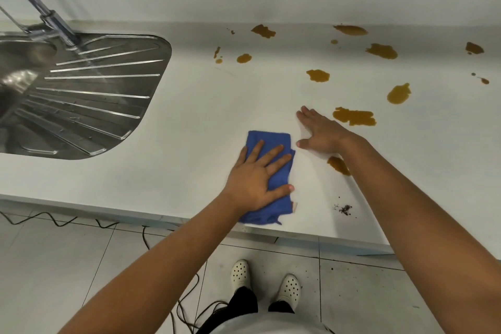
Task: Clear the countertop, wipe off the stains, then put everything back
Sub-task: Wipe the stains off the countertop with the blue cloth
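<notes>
left hand (256, 179) flat, fingers spread, pressing blue cloth (267, 168) on white countertop (189, 127) near front edge, right hand (321, 131) open flat beside it, brown stains (353, 116) right, steel drainboard (89, 95) left.

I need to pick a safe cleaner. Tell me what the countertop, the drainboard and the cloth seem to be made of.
Countertop: smooth white, faint sheen, no seams showing; probably laminate or solid surface, can't tell which.
Drainboard: stainless steel by its look; grey, mirror-like glints, pressed ribs.
Cloth: blue woven or terry fabric, matte, soft folds, frayed threads at its near edge, under the left hand.
</notes>
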